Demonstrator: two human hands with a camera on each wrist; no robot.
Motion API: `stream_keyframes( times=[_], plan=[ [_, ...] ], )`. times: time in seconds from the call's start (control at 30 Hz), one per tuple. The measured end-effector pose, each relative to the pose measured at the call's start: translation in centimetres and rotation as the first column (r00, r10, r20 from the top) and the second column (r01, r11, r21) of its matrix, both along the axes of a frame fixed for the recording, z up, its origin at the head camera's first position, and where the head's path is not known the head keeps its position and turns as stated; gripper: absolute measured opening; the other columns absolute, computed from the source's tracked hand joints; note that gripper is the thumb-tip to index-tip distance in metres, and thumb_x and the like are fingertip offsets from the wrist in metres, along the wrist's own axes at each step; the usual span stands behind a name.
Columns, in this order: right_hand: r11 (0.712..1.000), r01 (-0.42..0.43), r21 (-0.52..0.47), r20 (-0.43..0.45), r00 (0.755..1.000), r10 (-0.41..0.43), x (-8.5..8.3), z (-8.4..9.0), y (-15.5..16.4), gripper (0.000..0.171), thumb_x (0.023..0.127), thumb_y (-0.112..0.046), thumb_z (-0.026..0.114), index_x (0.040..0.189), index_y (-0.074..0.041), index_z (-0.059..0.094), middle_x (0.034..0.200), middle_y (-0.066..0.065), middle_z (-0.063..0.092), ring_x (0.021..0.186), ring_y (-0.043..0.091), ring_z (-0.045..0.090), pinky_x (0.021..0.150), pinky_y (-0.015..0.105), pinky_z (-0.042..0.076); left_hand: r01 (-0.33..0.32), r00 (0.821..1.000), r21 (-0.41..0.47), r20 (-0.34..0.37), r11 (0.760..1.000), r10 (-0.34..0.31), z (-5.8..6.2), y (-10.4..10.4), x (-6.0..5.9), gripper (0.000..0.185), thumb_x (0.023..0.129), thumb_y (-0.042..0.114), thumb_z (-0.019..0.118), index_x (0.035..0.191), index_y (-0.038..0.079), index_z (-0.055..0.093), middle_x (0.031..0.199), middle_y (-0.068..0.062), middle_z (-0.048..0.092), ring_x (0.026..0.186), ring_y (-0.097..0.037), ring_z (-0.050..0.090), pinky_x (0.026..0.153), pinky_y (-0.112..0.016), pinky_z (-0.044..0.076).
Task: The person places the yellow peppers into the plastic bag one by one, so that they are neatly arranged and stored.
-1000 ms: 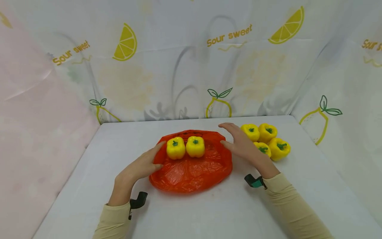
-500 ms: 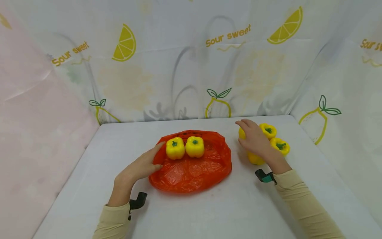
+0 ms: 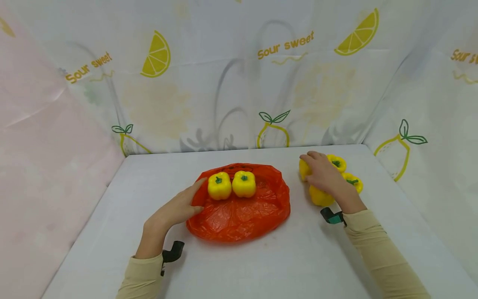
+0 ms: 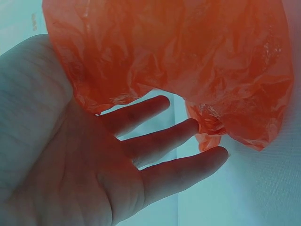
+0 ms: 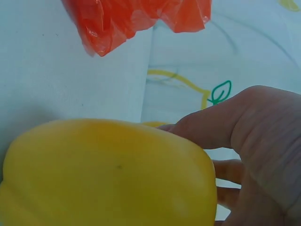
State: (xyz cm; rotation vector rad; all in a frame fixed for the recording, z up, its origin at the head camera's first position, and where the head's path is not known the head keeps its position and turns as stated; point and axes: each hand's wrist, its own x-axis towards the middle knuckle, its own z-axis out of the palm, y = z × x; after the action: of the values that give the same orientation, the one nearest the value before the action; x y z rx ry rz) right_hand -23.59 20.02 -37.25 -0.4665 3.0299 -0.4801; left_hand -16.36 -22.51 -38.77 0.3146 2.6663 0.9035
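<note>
In the head view, a red plastic bag (image 3: pixel 239 224) lies spread on the table with two yellow bell peppers, one left (image 3: pixel 219 187) and one right (image 3: pixel 244 185). My left hand (image 3: pixel 175 209) is at the bag's left rim, its fingers extended; the left wrist view shows three fingers (image 4: pixel 183 172) straight, beside the red film. To the right, my right hand (image 3: pixel 326 176) has its fingers curled over a bell pepper (image 3: pixel 304 169), mostly covered by the hand. Under the palm sits a nearer pepper (image 3: pixel 320 197), which seems to fill the right wrist view.
Two more yellow bell peppers, one at the back (image 3: pixel 337 162) and one at the right (image 3: pixel 354 182), stand beside my right hand. A white table (image 3: pixel 257 274) carries everything. Behind it hangs a lemon-printed curtain (image 3: pixel 209 104).
My right hand has moved right from the bag's side to the pepper group and lowered slightly, its fingers curling over the far-left pepper. The left hand and bag have hardly moved.
</note>
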Motion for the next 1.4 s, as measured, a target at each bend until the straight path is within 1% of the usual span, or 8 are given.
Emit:
stream_keyframes(
  times=[0.13,0.27,0.37,0.63,0.73,0.9,1.17,1.4],
  plan=[
    [1.0,0.011,0.022,-0.018,1.0,-0.01,-0.3,0.2,0.2,0.06,0.085,-0.004,0.054,0.144,-0.002,0.046,0.15,0.026,0.039,0.133,0.048,0.034,0.111,0.062,0.037,-0.003,1.0,0.002,0.001,1.0,0.003,0.0,0.0,0.0,0.081,0.094,0.013,0.061,0.16,0.025,0.015,0.163,-0.013,0.028,0.149,-0.04,0.029,0.114,-0.064,0.034],
    [1.0,0.024,-0.003,0.002,1.0,-0.024,-0.5,0.1,0.3,0.061,0.084,-0.004,0.051,0.145,-0.004,0.046,0.149,0.025,0.039,0.127,0.051,0.039,0.108,0.062,0.038,-0.006,1.0,-0.002,0.001,1.0,0.006,-0.1,-0.1,0.1,0.081,0.095,0.013,0.061,0.16,0.026,0.015,0.163,-0.013,0.028,0.149,-0.04,0.028,0.114,-0.063,0.034],
    [0.999,0.04,-0.015,0.024,0.999,-0.039,-0.6,0.0,0.5,0.06,0.086,-0.007,0.053,0.145,-0.006,0.045,0.148,0.026,0.041,0.124,0.051,0.041,0.107,0.063,0.038,-0.006,1.0,-0.004,0.001,1.0,0.006,-0.1,-0.1,0.0,0.081,0.095,0.014,0.061,0.16,0.027,0.015,0.163,-0.013,0.028,0.149,-0.04,0.028,0.114,-0.064,0.035],
    [0.997,0.059,-0.048,0.062,0.996,-0.056,-0.7,-0.1,0.3,0.064,0.085,-0.013,0.06,0.146,-0.009,0.043,0.141,0.025,0.044,0.109,0.038,0.052,0.098,0.056,0.047,-0.012,1.0,-0.004,0.002,1.0,0.012,-0.2,-0.1,0.1,0.081,0.095,0.015,0.061,0.16,0.026,0.015,0.164,-0.013,0.027,0.149,-0.039,0.028,0.114,-0.064,0.034],
    [0.996,0.044,-0.079,0.061,0.997,-0.039,-0.5,0.0,0.0,0.065,0.084,-0.014,0.061,0.146,-0.01,0.044,0.144,0.022,0.044,0.116,0.038,0.051,0.101,0.057,0.047,-0.012,1.0,-0.002,0.001,1.0,0.012,-0.3,0.0,0.1,0.081,0.095,0.016,0.061,0.16,0.025,0.015,0.164,-0.012,0.027,0.15,-0.039,0.028,0.115,-0.063,0.033],
    [0.99,-0.005,-0.143,0.009,1.0,0.006,-0.1,0.4,-0.7,0.064,0.085,-0.014,0.063,0.146,-0.012,0.045,0.147,0.019,0.043,0.127,0.04,0.047,0.107,0.061,0.044,-0.015,1.0,0.0,0.0,1.0,0.015,-0.3,0.0,0.1,0.081,0.094,0.015,0.062,0.16,0.027,0.016,0.163,-0.011,0.029,0.149,-0.038,0.03,0.113,-0.063,0.036],
    [0.959,-0.08,-0.271,-0.082,0.995,0.06,1.1,2.4,-2.4,0.063,0.085,-0.013,0.066,0.145,-0.016,0.046,0.147,0.011,0.046,0.124,0.033,0.049,0.104,0.057,0.047,-0.006,1.0,-0.01,-0.012,1.0,0.006,-0.3,0.0,0.0,0.081,0.094,0.014,0.061,0.16,0.026,0.016,0.163,-0.013,0.029,0.149,-0.039,0.029,0.114,-0.063,0.034],
    [0.942,-0.17,-0.289,-0.165,0.978,0.126,2.5,4.0,-3.9,0.064,0.085,-0.012,0.069,0.144,-0.019,0.048,0.145,0.008,0.048,0.125,0.03,0.052,0.098,0.053,0.053,-0.002,1.0,-0.014,-0.021,1.0,0.001,-0.3,0.0,-0.1,0.081,0.094,0.014,0.061,0.16,0.027,0.016,0.162,-0.012,0.03,0.148,-0.039,0.03,0.114,-0.063,0.034]
  ],
)
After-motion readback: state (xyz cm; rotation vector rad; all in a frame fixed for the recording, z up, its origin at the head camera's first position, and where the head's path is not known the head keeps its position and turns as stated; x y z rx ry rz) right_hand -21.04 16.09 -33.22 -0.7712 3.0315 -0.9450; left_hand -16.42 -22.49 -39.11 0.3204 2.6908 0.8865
